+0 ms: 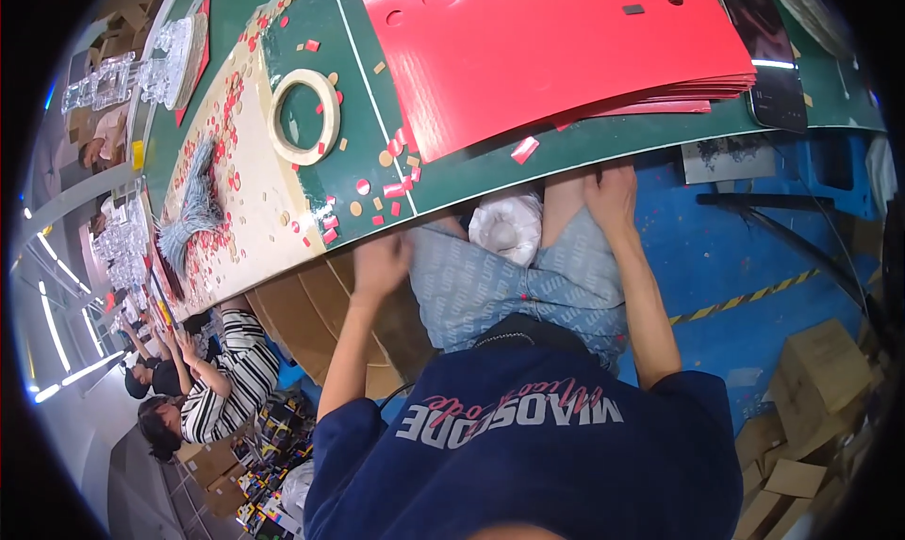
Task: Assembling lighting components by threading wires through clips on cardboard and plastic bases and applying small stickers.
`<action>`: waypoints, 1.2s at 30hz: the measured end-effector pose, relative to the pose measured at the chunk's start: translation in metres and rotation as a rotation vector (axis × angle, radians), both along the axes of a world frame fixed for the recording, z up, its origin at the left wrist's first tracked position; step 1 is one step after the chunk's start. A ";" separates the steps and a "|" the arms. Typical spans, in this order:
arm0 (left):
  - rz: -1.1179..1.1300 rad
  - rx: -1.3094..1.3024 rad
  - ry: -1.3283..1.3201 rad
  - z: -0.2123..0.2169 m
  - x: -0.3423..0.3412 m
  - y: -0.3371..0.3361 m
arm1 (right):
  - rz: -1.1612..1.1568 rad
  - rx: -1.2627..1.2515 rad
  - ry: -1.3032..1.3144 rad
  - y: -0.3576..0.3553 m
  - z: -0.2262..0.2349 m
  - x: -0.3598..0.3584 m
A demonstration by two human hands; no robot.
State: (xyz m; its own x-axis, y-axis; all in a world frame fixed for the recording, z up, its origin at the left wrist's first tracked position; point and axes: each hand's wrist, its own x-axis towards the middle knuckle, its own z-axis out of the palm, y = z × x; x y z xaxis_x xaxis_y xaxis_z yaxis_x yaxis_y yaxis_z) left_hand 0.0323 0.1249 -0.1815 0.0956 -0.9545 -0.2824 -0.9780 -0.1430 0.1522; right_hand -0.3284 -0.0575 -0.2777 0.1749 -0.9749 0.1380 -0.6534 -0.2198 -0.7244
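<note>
Left hand (pixel 380 265): blurred, held below the near edge of the green table (pixel 566 149), beside the left thigh; fingers appeared curled, but whether it gripped anything could not be told.

Right hand (pixel 611 193): laid on the right knee just under the table edge, fingers bent over the leg; no object could be made out in it — grip uncertain.

White plastic bag (pixel 507 225): bunched in the lap between the two hands, resting on the grey patterned shorts (pixel 490 286), nearer the right hand than the left.

Stack of red card sheets (pixel 556 50): lay on the table top, above the right hand, with round holes punched near the far edge; lower sheets showed fanned out at the stack's right side.

Roll of tape (pixel 304 116): cream-coloured, flat on the table to the left of the red stack, well apart from both hands.

Red and tan paper scraps (pixel 391 193): scattered over the green surface between roll and table edge — denser on the pale board (pixel 255 191) further left.

Bundle of grey cords (pixel 193 210): lay on that pale board.

Dark phone (pixel 775 59): flat at the right of the red stack.

Co-worker in striped top (pixel 231 380): seated at left.

Cardboard boxes (pixel 811 389): stood on the blue floor (pixel 716 248), lower right.
</note>
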 end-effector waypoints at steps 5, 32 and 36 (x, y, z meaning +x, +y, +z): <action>0.084 -0.426 0.078 -0.013 0.044 0.026 | 0.273 -0.057 -0.031 0.021 0.048 0.016; -0.020 -0.893 0.760 0.258 -0.023 -0.705 | 0.126 0.187 0.039 0.008 -0.033 0.071; 0.092 -0.958 0.763 0.268 0.010 -0.727 | 0.131 0.194 -0.068 0.017 -0.051 0.083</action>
